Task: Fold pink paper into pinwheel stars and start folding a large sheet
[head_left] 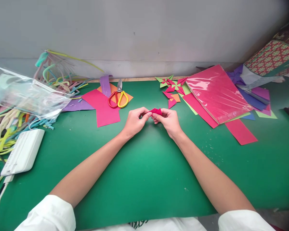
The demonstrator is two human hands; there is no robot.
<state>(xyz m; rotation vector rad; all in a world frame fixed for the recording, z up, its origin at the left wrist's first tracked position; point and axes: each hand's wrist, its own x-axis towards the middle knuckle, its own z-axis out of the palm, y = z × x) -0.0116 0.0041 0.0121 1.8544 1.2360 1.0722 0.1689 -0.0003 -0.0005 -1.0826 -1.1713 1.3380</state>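
Between my two hands, over the middle of the green tabletop [144, 173], is a small folded piece of red paper [156, 111]. My left hand [136, 121] pinches its left end with thumb and forefinger. On the other side my right hand [168, 121] grips it, thumb in front and fingers curled behind. Just beyond lie folded red and green paper pieces [174, 86], some shaped like stars. Scissors [119, 94] with one red and one yellow handle rest on red paper sheets [107, 112] to the left.
A clear-wrapped pack of red paper [218, 93] lies at the right over loose coloured sheets. On the left are a heap of coloured pipe cleaners [12, 128], a clear plastic bag [26, 93] and a white device [24, 150] with a cable. A grey wall [135, 35] stands behind.
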